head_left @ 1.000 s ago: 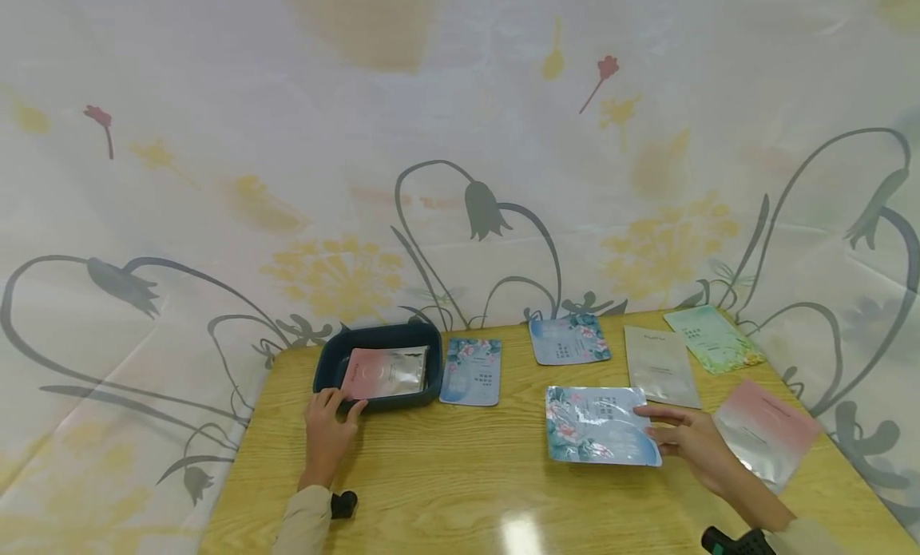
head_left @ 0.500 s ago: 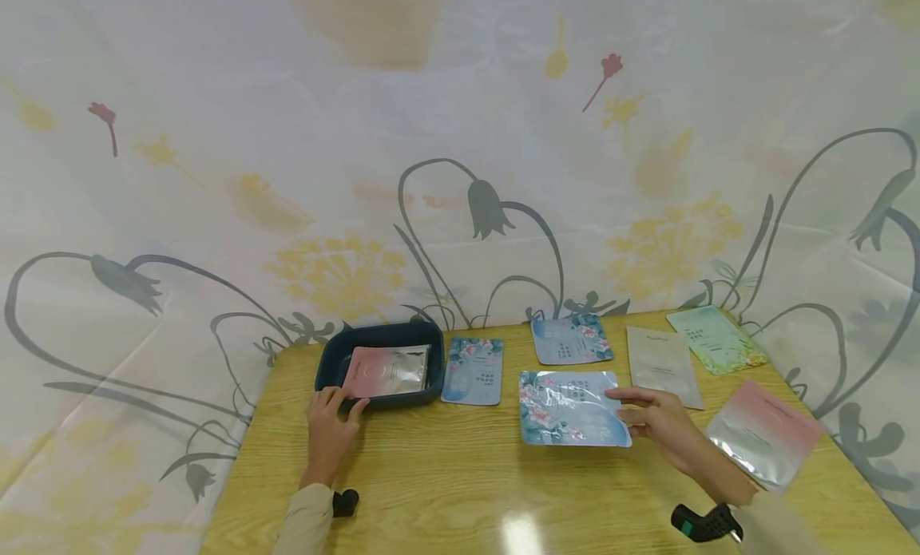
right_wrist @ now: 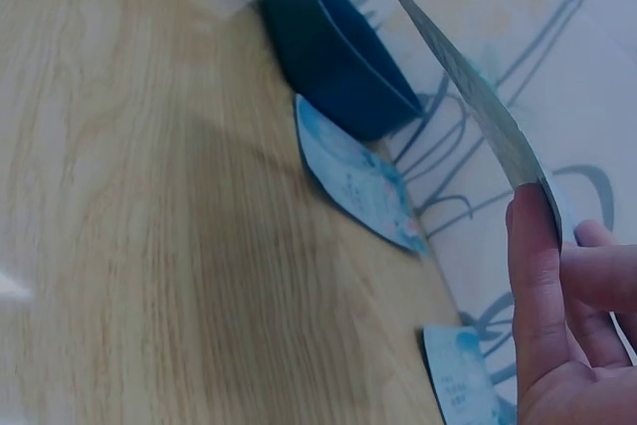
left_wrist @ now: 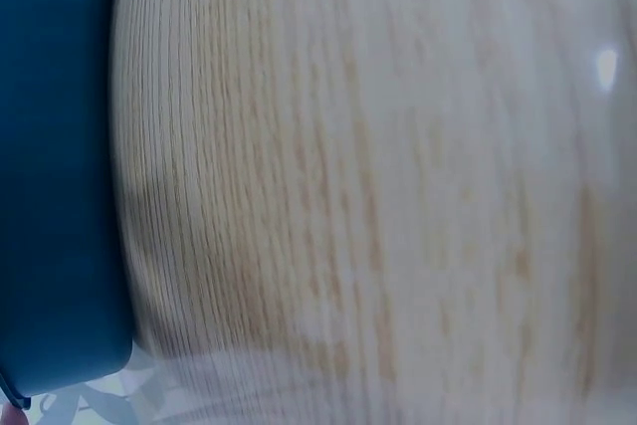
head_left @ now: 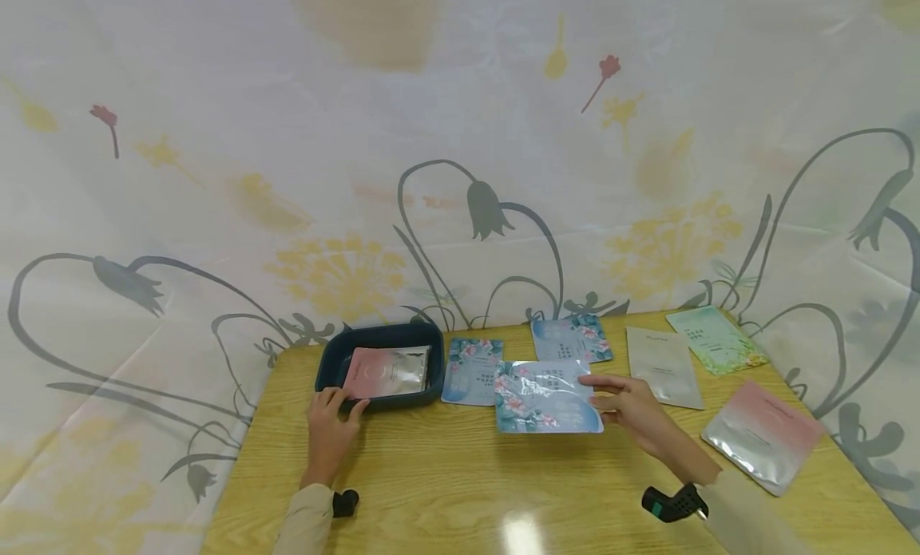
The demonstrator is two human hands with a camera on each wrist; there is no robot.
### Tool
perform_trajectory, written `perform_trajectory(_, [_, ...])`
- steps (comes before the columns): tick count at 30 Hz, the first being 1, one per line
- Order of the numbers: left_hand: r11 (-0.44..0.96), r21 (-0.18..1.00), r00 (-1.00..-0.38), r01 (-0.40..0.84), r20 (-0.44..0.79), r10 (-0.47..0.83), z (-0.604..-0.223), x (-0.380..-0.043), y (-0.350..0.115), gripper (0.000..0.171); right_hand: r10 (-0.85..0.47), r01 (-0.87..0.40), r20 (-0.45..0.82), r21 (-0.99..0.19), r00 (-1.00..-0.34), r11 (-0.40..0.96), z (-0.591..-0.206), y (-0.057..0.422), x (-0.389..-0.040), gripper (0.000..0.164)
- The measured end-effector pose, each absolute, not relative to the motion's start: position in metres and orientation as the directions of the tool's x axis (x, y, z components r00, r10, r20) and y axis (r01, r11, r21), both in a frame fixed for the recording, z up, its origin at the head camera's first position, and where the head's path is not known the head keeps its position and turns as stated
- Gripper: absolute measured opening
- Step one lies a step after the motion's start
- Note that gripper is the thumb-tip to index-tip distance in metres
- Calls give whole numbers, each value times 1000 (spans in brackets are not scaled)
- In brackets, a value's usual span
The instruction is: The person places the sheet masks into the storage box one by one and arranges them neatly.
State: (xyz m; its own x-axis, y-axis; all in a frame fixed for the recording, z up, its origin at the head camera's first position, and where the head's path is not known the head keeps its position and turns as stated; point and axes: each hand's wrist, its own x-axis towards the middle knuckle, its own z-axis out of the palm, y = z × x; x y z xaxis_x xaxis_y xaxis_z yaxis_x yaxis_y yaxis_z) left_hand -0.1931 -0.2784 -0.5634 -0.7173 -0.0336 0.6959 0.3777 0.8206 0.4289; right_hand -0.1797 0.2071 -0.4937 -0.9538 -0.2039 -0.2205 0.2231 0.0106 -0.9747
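My right hand [head_left: 636, 411] pinches the right edge of a blue floral sheet mask packet [head_left: 548, 397]. The packet is held above the table, seen nearly edge-on in the right wrist view, thumb on one face and fingers on the other. My left hand [head_left: 332, 429] grips the near left rim of a dark blue bin [head_left: 406, 401]. Inside the bin lies a pink and silver sheet mask packet [head_left: 388, 371]; anything under it is hidden. A second blue floral packet [head_left: 467, 371] lies just right of the bin, its right edge partly covered by the held one.
Another blue floral packet [head_left: 568, 341] lies at the table's back edge. Farther right are a silver-beige packet [head_left: 663, 367], a green packet [head_left: 715, 339] and a pink and silver packet [head_left: 765, 435]. A printed cloth backdrop [head_left: 460, 140] rises behind the wooden table [head_left: 431, 483].
My right hand has carried the blue floral packet leftward and slightly away from me, toward the bin. The left hand has stayed on the bin's rim.
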Motion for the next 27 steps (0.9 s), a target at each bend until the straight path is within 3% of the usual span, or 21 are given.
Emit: perform_trajectory(27, [817,405,-685,411,729,-17,-561,-194,-278,25,-281,238,-197,-964,-939,-119,-490,138,-218,36])
